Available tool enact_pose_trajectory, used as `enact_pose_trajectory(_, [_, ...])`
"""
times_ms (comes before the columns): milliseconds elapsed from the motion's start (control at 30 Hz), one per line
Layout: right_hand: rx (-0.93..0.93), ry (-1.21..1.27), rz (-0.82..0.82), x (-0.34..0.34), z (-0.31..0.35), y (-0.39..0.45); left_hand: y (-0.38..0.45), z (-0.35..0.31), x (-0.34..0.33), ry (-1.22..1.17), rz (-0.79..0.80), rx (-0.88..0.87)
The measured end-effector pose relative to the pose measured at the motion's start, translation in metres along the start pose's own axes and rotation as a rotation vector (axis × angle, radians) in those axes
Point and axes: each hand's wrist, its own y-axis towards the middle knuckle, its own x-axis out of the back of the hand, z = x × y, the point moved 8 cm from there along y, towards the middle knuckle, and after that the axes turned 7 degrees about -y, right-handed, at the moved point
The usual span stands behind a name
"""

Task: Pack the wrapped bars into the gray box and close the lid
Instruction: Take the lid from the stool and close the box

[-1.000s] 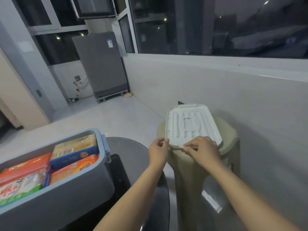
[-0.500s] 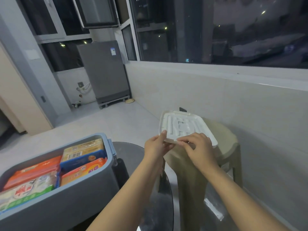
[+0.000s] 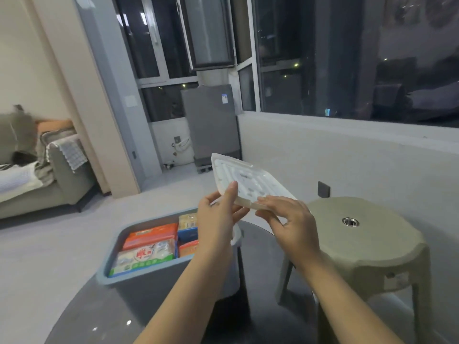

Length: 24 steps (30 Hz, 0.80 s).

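lid (image 3: 244, 181) pinched (near edge), both hands' grip

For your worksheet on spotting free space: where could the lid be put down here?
Free: the stool top around its metal hole, and the dark table between box and stool. Crowded: the gray box, packed with wrapped bars. Both hands hold the lid.

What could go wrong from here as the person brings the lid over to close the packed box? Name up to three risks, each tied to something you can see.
1. Both hands, left hand and right hand, hold the white lid only at its near edge, tilted in mid-air; it may slip.
2. The wrapped bars fill the gray box nearly to its rim, so the lid might not seat.
3. The box stands near the edge of the dark round table; pressing down could shift it.
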Motion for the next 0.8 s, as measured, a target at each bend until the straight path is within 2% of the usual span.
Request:
enact_pose_trajectory(300, [-0.082,0.322,0.118,-0.055,0.066,-0.002,-0.008,-0.057,0.066,0.070,0.026,-0.182])
enact_pose_trajectory(533, [-0.170,0.500,0.042,-0.062,0.086,0.014,-0.004,-0.071,0.102,0.155,0.043,-0.273])
enact_pose_trajectory(667, [-0.356,0.743,0.025,-0.076,0.071,0.020,-0.001,-0.077,0.125,0.246,-0.088,-0.333])
enact_pose_trajectory(800, [-0.524,0.860,0.040,-0.092,0.056,0.013,-0.001,-0.090,0.148,0.417,-0.248,-0.477])
